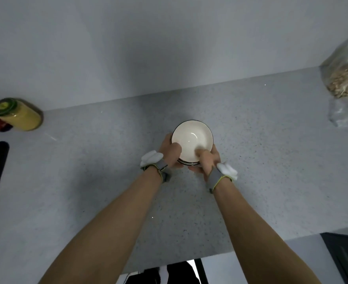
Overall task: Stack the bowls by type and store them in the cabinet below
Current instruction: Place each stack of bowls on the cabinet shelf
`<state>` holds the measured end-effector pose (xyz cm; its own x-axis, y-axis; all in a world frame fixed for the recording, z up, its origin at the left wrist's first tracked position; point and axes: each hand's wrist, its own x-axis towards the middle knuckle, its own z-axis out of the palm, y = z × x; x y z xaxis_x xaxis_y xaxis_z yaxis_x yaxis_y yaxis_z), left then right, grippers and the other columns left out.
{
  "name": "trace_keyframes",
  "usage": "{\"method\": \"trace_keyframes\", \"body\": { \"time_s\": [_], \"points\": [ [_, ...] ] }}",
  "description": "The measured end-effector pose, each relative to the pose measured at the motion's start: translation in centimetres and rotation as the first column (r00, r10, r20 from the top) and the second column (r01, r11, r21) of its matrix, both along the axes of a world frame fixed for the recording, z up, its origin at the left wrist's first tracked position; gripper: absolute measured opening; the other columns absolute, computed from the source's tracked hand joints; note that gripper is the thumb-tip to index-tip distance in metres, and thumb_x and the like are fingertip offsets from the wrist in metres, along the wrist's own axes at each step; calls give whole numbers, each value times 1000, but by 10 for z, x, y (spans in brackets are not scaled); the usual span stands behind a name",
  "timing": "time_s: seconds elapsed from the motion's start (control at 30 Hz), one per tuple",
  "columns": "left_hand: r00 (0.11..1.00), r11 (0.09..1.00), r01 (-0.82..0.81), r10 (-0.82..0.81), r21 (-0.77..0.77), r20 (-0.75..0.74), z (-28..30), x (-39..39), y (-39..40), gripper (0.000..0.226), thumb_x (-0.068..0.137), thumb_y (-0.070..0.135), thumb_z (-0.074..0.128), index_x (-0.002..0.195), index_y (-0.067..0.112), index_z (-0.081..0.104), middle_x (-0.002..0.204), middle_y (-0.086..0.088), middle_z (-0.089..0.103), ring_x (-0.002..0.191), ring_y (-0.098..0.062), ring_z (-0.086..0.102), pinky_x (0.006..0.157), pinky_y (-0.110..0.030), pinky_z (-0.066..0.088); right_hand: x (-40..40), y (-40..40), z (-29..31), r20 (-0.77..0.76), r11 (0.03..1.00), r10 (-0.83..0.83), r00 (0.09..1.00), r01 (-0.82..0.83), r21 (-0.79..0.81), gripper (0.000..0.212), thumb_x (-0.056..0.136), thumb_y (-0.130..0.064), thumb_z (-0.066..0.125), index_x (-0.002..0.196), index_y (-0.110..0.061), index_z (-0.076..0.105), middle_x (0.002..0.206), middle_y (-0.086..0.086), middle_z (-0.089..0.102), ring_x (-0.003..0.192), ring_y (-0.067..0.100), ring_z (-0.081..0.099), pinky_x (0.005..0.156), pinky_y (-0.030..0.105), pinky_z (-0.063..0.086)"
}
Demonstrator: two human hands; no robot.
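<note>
Both hands, left (170,153) and right (207,160), are gripping the bowls (191,138), thumbs inside; lifting level should be keeping the stack from shifting.

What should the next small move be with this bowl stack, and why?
Probably lift the stack of bowls straight up off the countertop: the left hand and right hand already grip opposite sides, thumbs over the rim.
</note>
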<state>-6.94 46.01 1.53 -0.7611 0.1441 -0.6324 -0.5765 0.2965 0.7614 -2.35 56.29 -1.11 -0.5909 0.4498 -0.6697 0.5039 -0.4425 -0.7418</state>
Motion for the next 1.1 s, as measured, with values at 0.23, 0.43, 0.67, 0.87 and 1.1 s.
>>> {"method": "trace_keyframes", "body": {
  "time_s": [0.23,0.43,0.67,0.87,1.1],
  "points": [
    [990,993,-113,115,27,-86,13,46,-35,61,81,-4,40,133,27,47,118,-2,56,101,-26,55,74,-48,58,37,-33,5,-82,996,80,993,-83,-34,50,87,-9,52,131,-31,52,122,5,62,104,31,61,57,35,60],
    [955,990,-141,144,31,-257,32,93,-87,66,82,-7,40,139,25,41,117,2,53,99,-16,55,86,-50,55,73,-77,14,-211,987,105,972,-129,-100,53,89,-3,52,135,-28,50,127,8,59,112,33,57,68,41,61],
    [918,981,-192,194,43,-346,36,174,-157,66,83,-9,41,140,22,40,122,5,52,111,-17,51,97,-49,49,145,-144,28,-243,975,206,948,-221,-33,49,90,-2,53,133,-26,51,121,6,62,107,26,60,56,26,57],
    [880,969,-239,246,70,-406,28,255,-230,66,80,-15,42,138,16,44,121,5,54,109,-12,51,73,2,41,224,-216,22,-246,962,271,931,-254,98,49,85,-7,59,129,-29,55,118,2,67,109,25,64,87,42,57],
    [903,966,-218,254,138,-347,11,365,-318,70,65,8,42,132,25,46,119,6,59,110,-13,56,87,-22,46,338,-302,13,-192,957,281,940,-261,124,55,79,-15,63,130,-33,55,121,-4,66,113,19,62,98,45,51]
  ]
}}
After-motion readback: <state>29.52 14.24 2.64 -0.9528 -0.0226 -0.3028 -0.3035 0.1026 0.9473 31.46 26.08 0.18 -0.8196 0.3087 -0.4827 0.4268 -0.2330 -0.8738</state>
